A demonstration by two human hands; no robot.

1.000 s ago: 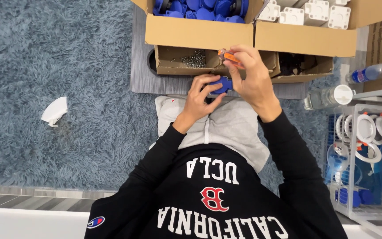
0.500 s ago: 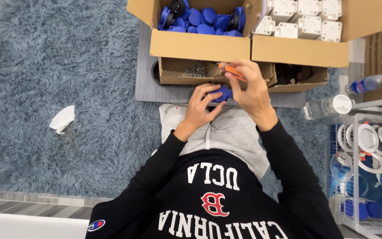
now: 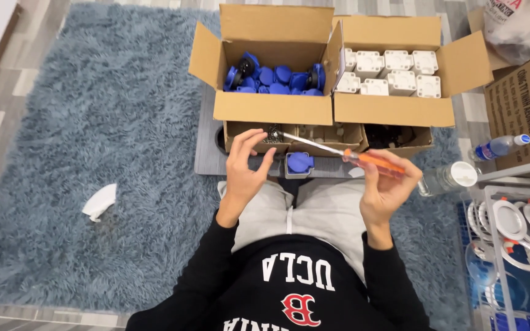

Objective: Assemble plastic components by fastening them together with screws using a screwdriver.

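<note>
My right hand [image 3: 385,185] grips an orange-handled screwdriver [image 3: 372,162], its metal shaft pointing left toward a low cardboard tray [image 3: 314,138] of small parts. My left hand [image 3: 245,165] hovers with fingers spread just left of the shaft tip, holding nothing. A blue socket part [image 3: 299,163] lies on the grey board [image 3: 208,160] between my hands, in front of my knees.
An open carton [image 3: 271,107] of several blue parts and a carton [image 3: 394,109] of white blocks stand behind the tray. A crumpled white paper [image 3: 99,201] lies on the blue rug. Two plastic bottles [image 3: 498,147] and a wire rack [image 3: 510,245] of round white fittings sit at right.
The blue part has left my hands and now lies on the board. My hands have moved apart, and the screwdriver tip now points into the tray. The camera has tilted up.
</note>
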